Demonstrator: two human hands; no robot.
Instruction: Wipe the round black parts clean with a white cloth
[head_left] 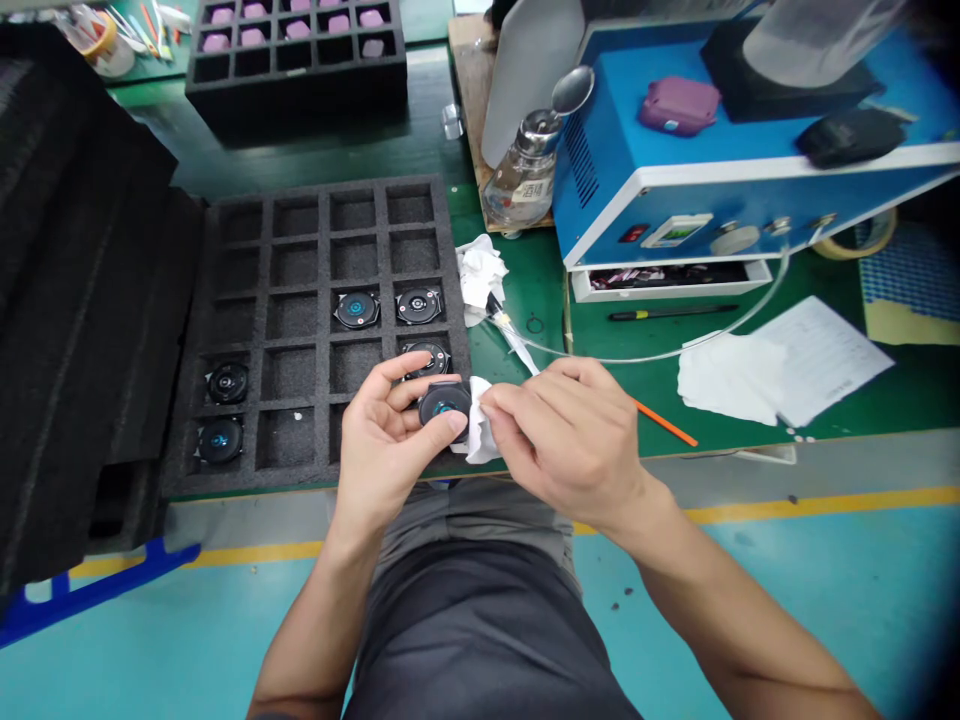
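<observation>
My left hand (pixel 397 425) grips a round black watch case (pixel 444 402) by its edges, thumb below and fingers above. My right hand (pixel 570 430) pinches a white tissue (pixel 481 425), which touches the right edge of the watch case. Both hands are over the front right corner of a black foam tray (pixel 325 330). In its compartments lie several similar round watch cases, among them one (pixel 358 309) with a blue centre and another (pixel 418 305) beside it. One more watch case (pixel 427 358) sits partly hidden behind my left fingers.
Right of the tray are a crumpled tissue (pixel 480 272), a dispensing syringe (pixel 514 335) with a clear tube and an orange stick (pixel 666 423). A blue machine (pixel 675 215) and a glass bottle (pixel 525 170) stand behind. Stacked black foam (pixel 75 300) rises at left; another foam tray (pixel 296 90) is at back.
</observation>
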